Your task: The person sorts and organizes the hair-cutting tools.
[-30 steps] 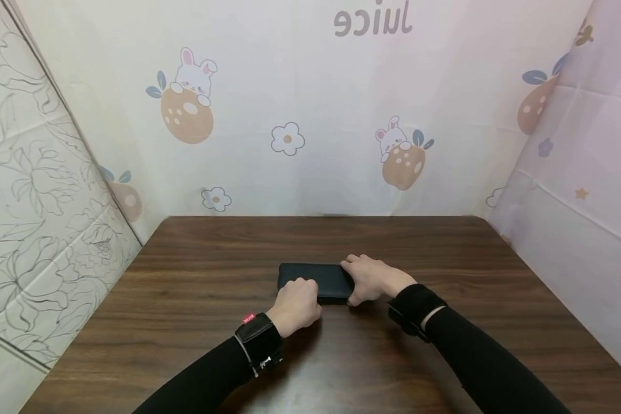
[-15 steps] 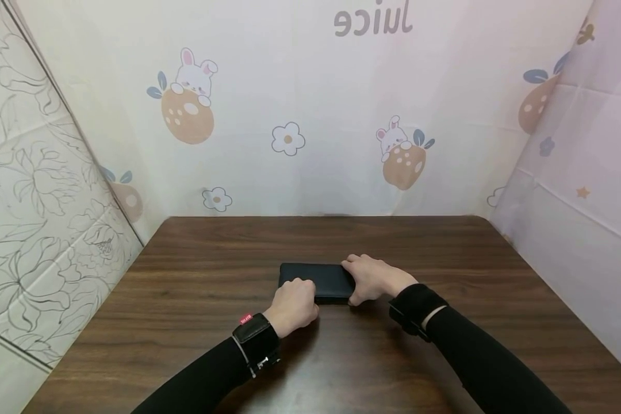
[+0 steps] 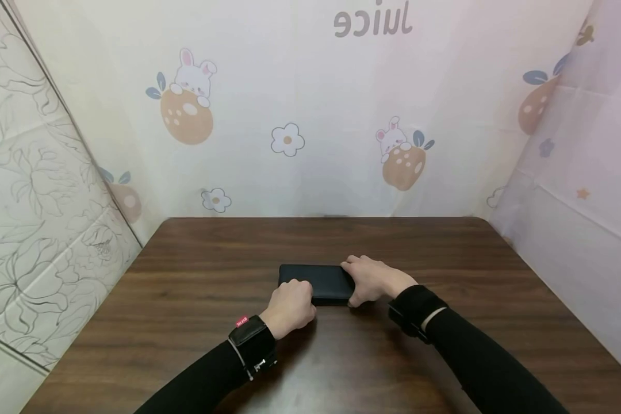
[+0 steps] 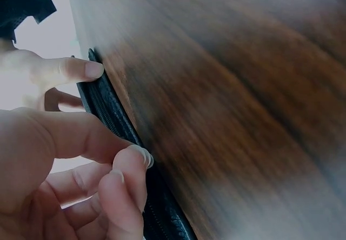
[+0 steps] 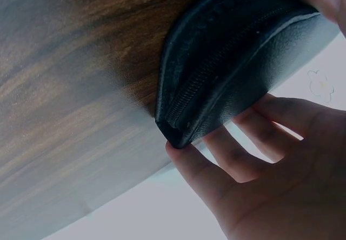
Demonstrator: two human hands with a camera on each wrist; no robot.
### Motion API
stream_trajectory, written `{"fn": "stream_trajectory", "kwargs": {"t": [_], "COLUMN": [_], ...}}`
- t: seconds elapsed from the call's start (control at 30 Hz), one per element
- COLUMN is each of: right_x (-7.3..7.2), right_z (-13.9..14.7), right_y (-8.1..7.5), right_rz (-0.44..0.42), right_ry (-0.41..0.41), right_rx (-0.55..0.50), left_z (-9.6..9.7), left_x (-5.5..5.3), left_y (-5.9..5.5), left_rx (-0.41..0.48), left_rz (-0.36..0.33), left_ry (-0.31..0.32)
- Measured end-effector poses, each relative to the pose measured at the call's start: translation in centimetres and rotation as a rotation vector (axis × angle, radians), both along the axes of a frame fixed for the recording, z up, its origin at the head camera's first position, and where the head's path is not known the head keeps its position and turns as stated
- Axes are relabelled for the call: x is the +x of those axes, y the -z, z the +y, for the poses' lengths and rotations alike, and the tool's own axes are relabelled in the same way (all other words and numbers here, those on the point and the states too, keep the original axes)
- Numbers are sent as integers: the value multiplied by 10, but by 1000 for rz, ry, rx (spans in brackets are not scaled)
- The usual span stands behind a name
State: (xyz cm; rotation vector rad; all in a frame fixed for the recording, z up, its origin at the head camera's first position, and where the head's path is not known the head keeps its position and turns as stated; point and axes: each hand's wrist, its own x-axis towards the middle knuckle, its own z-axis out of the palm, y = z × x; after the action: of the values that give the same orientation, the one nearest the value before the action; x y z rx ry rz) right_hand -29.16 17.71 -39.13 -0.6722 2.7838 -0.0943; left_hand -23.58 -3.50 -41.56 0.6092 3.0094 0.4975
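A black zip-around wallet (image 3: 321,282) lies flat on the table, its long zipped side facing me. At that near edge my left hand (image 3: 288,307) is curled, with thumb and forefinger pinched together on the zipper line; the zipper pull itself is hidden by the fingertips (image 4: 141,156). My right hand (image 3: 372,279) grips the wallet's right end, thumb on the near edge and fingers over the far edge. In the right wrist view, the closed zipper teeth (image 5: 197,83) run around the wallet's corner. The right thumb (image 4: 81,70) also shows in the left wrist view.
The wallet rests on a dark wood-grain table (image 3: 227,247) with rounded far corners. Behind it hangs a pale printed curtain (image 3: 331,115); a floral panel (image 3: 41,201) stands at the left. Black bands (image 3: 416,310) sit on both wrists.
My left hand has slid slightly to the left along the wallet's near edge, staying pinched. The right hand and the wallet have stayed in place.
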Motion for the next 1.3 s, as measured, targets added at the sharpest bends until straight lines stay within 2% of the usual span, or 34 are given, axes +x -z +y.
{"fn": "stream_trajectory", "kwargs": {"t": [0.47, 0.7, 1.3], "right_x": [-2, -1, 0], "right_z": [-1, -1, 0], "right_y": [2, 2, 2], "right_rz": [3, -4, 1], "right_ry": [-2, 3, 8], "right_rx": [1, 0, -6], "left_z": [-3, -3, -5], "left_x": [1, 1, 0], "left_y": [0, 0, 2], "left_rx": [2, 15, 8], "left_rz": [20, 2, 45], "left_ry": [19, 17, 19]}}
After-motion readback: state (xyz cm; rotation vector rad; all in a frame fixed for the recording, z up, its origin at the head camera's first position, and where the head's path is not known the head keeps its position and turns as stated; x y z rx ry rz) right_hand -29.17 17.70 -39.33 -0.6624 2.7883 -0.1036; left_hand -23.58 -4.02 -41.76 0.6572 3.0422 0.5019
